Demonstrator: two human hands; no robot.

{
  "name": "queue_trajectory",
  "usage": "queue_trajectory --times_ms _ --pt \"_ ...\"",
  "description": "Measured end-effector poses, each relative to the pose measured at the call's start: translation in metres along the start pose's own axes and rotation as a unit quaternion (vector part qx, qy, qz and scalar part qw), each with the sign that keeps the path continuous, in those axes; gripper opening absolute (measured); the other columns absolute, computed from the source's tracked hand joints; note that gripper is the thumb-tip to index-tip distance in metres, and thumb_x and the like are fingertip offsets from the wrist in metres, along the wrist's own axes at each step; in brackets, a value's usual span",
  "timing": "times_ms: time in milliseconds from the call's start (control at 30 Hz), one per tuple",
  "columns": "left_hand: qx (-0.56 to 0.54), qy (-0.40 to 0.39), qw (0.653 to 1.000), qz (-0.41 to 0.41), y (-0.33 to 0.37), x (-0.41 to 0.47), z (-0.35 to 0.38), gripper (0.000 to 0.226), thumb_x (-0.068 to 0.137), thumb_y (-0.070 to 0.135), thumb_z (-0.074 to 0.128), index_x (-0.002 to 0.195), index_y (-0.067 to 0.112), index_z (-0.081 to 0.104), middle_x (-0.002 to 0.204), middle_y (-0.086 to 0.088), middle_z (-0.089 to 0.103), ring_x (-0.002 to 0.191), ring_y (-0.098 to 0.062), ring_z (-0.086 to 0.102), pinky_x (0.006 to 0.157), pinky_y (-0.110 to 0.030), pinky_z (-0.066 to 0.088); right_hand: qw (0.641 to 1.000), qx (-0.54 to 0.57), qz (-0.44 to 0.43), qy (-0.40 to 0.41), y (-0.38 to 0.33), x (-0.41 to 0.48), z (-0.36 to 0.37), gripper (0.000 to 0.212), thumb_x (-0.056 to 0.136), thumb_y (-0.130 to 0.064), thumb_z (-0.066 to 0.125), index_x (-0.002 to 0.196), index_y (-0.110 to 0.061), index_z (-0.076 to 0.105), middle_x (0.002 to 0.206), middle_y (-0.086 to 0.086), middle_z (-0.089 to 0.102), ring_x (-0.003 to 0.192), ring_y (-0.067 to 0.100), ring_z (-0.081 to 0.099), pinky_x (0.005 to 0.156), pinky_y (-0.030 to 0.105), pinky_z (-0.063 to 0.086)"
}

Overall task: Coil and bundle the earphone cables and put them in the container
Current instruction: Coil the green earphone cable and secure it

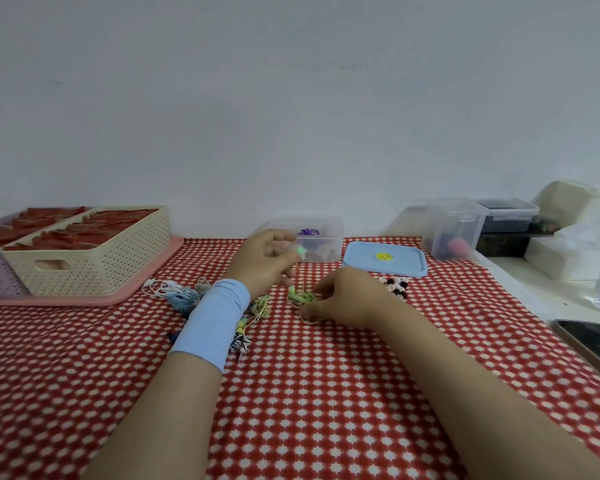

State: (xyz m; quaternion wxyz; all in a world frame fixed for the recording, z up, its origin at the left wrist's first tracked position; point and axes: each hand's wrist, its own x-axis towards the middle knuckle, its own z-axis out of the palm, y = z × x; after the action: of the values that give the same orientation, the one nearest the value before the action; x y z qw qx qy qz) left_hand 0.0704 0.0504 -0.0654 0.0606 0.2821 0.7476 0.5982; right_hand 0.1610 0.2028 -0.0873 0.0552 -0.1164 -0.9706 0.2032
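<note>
My left hand [265, 259] is raised over the red checked cloth and pinches the green earbud end [301, 251] of a yellow-green earphone cable. The cable runs down to a small tangle [300, 297] on the cloth, which my right hand [343, 296] grips with curled fingers. A clear plastic container [321, 226] stands just behind my left hand with a purple bundle [308, 232] inside. Its blue lid [384, 259] lies to the right. More earphones, white and blue [177, 292] and multicoloured [243, 336], lie beside and partly under my left wrist.
A cream perforated basket [84, 258] on a pink tray [132, 292] stands at the left. Small dark and pale bands [394, 284] lie near the lid. Clear boxes [452, 226] and white items sit at the right, and a phone [593, 342] lies at the right edge.
</note>
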Motion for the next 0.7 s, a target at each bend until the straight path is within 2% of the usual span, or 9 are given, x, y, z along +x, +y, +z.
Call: queue_trajectory --times_ms 67,167,233,300,433,533,567,633,700 --pt "0.08 0.002 0.997 0.023 -0.005 0.003 -0.004 0.024 0.091 0.015 0.068 0.114 0.023 0.071 0.095 -0.003 0.072 0.074 -0.016 0.068 0.065 -0.03 0.061 1.0 -0.005 -0.01 0.003 -0.002 0.004 0.002 0.037 0.08 -0.056 0.076 0.1 -0.026 0.077 0.096 -0.008 0.073 0.086 0.01 0.064 0.08 0.033 0.056" --pt "0.177 -0.008 0.984 0.021 -0.012 0.006 -0.011 0.018 0.089 0.024 0.071 0.09 0.042 0.07 0.096 0.006 0.073 0.087 -0.013 0.069 0.085 -0.04 0.059 0.999 0.029 -0.026 -0.002 -0.002 0.008 0.0 0.031 0.085 -0.041 0.078 0.111 -0.024 0.076 0.106 -0.006 0.073 0.088 0.008 0.062 0.08 0.025 0.05" --pt "0.178 -0.007 0.984 0.003 -0.014 0.007 -0.012 0.011 0.088 0.028 0.072 0.092 0.038 0.071 0.099 0.006 0.073 0.09 -0.012 0.069 0.09 -0.041 0.057 0.998 0.061 -0.027 0.008 0.001 0.009 -0.002 0.03 0.087 -0.038 0.076 0.113 -0.022 0.076 0.106 -0.005 0.073 0.089 0.009 0.062 0.079 0.023 0.046" --pt "0.162 0.005 0.987 -0.003 -0.014 0.009 -0.013 0.014 0.088 0.029 0.072 0.102 0.028 0.073 0.099 0.005 0.073 0.091 -0.011 0.068 0.092 -0.04 0.055 0.995 0.098 -0.023 0.025 0.005 0.013 -0.007 0.028 0.089 -0.038 0.075 0.111 -0.022 0.077 0.102 -0.005 0.074 0.085 0.007 0.062 0.075 0.021 0.045" --pt "0.106 0.013 0.994 -0.018 -0.005 0.023 -0.02 0.017 0.088 0.026 0.072 0.105 0.022 0.072 0.099 0.005 0.072 0.094 -0.012 0.068 0.092 -0.038 0.056 0.985 0.167 -0.026 0.045 0.009 0.031 -0.028 0.013 0.092 -0.027 0.071 0.098 -0.019 0.079 0.077 0.003 0.071 0.061 0.008 0.053 0.063 0.023 0.044" --pt "0.083 0.007 0.996 -0.025 0.013 0.046 -0.028 0.02 0.088 0.015 0.072 0.108 0.012 0.071 0.093 -0.002 0.072 0.085 -0.014 0.07 0.082 -0.032 0.06 0.979 0.179 -0.033 0.087 0.01 0.053 -0.051 0.013 0.092 -0.015 0.069 0.103 -0.015 0.078 0.072 0.005 0.07 0.054 0.01 0.056 0.053 0.017 0.044" --pt "0.077 0.006 0.997 -0.023 0.02 0.054 -0.03 0.022 0.088 0.012 0.072 0.11 0.01 0.07 0.089 -0.004 0.072 0.08 -0.014 0.07 0.079 -0.031 0.061 0.979 0.175 -0.035 0.101 0.008 0.061 -0.058 0.013 0.092 -0.014 0.069 0.102 -0.015 0.077 0.074 0.006 0.071 0.056 0.013 0.058 0.053 0.019 0.047" --pt "0.081 0.012 0.996 -0.018 0.032 0.074 -0.032 0.024 0.086 0.009 0.071 0.11 0.01 0.069 0.083 -0.005 0.071 0.074 -0.014 0.069 0.076 -0.031 0.061 0.978 0.167 -0.032 0.122 0.005 0.081 -0.071 0.01 0.093 -0.015 0.069 0.098 -0.015 0.077 0.081 0.008 0.074 0.061 0.017 0.059 0.065 0.032 0.054" --pt "0.105 0.023 0.994 -0.013 0.038 0.092 -0.03 0.024 0.085 0.01 0.07 0.108 0.015 0.068 0.088 -0.006 0.072 0.076 -0.016 0.068 0.078 -0.035 0.06 0.978 0.156 -0.027 0.134 0.004 0.101 -0.082 0.009 0.093 -0.02 0.07 0.098 -0.017 0.077 0.085 0.004 0.073 0.063 0.016 0.058 0.075 0.038 0.055"
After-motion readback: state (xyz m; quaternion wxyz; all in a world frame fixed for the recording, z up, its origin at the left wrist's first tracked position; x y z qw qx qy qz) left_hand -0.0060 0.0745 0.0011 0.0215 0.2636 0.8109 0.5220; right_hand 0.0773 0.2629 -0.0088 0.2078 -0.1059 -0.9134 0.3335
